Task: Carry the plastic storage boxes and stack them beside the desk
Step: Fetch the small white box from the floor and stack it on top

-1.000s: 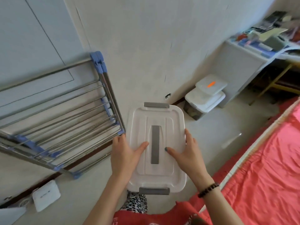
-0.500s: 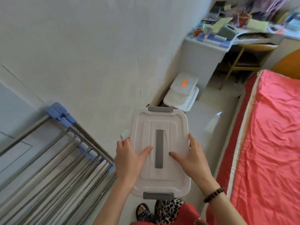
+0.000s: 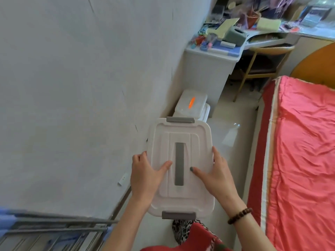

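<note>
I carry a white plastic storage box point(image 3: 190, 142) with grey clips and a grey lid handle, held level in front of me. My left hand point(image 3: 145, 175) grips its left side, thumb on the lid. My right hand point(image 3: 215, 175) grips its right side, thumb also on the lid. Ahead on the floor, two white boxes point(image 3: 192, 105) stand stacked against the wall, the upper one with an orange mark. They sit right beside the white desk point(image 3: 204, 69), whose top is cluttered.
A bed with a red cover point(image 3: 299, 151) runs along the right, leaving a narrow strip of pale floor point(image 3: 235, 124) between it and the wall point(image 3: 81, 87). A metal drying rack point(image 3: 45, 230) lies at the lower left. A chair point(image 3: 262, 57) is tucked under the desk.
The view has moved forward along the wall; the stacked boxes and desk are nearer, and the drying rack has slipped to the lower left. Both hands keep the same grip on the box.
</note>
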`<state>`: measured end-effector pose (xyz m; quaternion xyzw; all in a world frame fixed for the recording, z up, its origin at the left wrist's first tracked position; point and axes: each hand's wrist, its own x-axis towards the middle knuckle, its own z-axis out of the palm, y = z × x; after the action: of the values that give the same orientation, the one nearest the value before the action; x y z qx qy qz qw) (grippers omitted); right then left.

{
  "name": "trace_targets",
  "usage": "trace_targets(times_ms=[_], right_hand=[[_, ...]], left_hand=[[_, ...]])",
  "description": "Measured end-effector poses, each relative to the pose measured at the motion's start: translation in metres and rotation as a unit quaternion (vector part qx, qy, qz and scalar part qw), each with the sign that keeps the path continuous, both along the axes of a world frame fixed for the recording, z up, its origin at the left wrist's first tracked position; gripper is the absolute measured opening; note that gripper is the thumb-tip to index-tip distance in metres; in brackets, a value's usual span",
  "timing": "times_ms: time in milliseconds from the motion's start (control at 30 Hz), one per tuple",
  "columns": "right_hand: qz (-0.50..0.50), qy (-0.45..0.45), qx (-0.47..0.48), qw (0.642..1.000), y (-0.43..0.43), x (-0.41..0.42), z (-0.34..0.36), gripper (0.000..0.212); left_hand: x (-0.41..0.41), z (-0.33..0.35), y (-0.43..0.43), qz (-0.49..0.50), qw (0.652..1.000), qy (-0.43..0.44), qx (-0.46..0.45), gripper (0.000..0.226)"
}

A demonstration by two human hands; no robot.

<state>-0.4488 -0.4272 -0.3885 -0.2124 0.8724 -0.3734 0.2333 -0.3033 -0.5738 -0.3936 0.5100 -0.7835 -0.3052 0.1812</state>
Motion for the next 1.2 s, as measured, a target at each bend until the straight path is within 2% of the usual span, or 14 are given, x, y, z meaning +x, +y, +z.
trace_targets(times_ms=[233, 467, 767, 1200], right_hand=[[-0.009, 0.013, -0.001, 1.0, -0.048, -0.103, 0.004, 0.104], [-0.023, 0.007, 0.013, 1.0, -0.089, -0.19, 0.006, 0.104], [-0.076, -0.009, 0.03, 0.997, -0.166, -0.297, -0.01, 0.103], [-0.143, -0.041, 0.066, 0.987, -0.28, -0.417, -0.048, 0.107]], left_hand=[[-0.109, 0.0, -0.051, -0.014, 1.0, 0.003, -0.009, 0.079], [-0.2, -0.001, -0.098, -0.033, 0.999, -0.009, -0.008, 0.074], [-0.325, -0.019, -0.191, -0.098, 0.995, -0.027, 0.006, 0.075], [-0.468, -0.056, -0.316, -0.157, 0.984, -0.068, 0.042, 0.073]])
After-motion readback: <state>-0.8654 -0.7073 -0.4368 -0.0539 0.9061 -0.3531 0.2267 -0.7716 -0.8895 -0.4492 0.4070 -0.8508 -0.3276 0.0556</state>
